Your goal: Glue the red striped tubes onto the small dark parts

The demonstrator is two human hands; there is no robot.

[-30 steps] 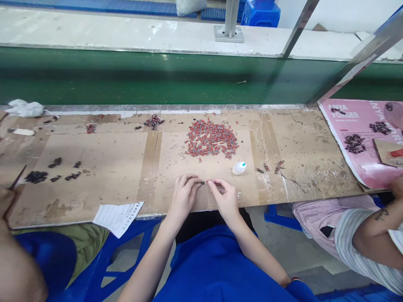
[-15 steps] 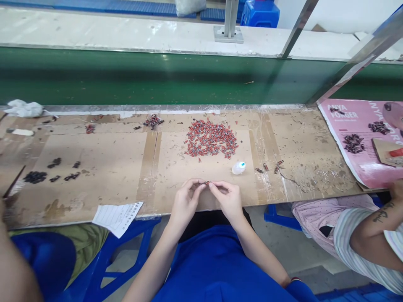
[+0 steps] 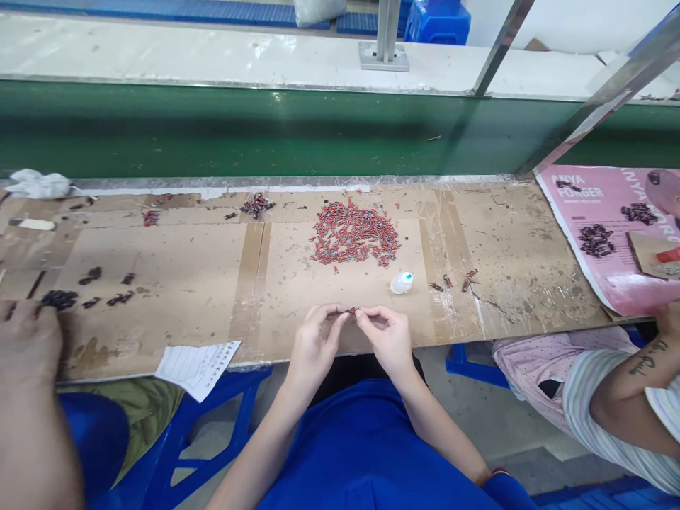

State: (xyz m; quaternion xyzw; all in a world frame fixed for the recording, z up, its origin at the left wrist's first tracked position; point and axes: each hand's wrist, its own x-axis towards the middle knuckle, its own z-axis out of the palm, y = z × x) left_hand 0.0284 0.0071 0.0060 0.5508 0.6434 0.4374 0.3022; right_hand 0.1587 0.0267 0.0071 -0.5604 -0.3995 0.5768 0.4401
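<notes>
Thumb and fingers of my left hand (image 3: 317, 334) pinch one end of a small red-and-black part (image 3: 353, 310). My right hand (image 3: 387, 334) pinches the other end, so the fingertips nearly meet over the table's front edge. The part is too small to make out in detail. Beyond my hands lies a wide pile of small red-and-dark pieces (image 3: 355, 234). A small translucent bottle with a white and blue top (image 3: 401, 282) lies just past my right hand. A few dark reddish pieces (image 3: 447, 282) are to its right.
Cardboard (image 3: 175, 283) covers the table; a paper slip (image 3: 197, 365) overhangs its front edge. Behind runs a green conveyor belt (image 3: 212, 134). At left is a co-worker's hand (image 3: 29, 340) near black pieces (image 3: 59, 299). Another person's arm (image 3: 632, 397) is at right, by a pink sheet (image 3: 589, 212).
My hands keep their pinch on the small part, with barely any shift. At left, the co-worker's hand has come onto the table near the black pieces. A scrap on the belt has moved right.
</notes>
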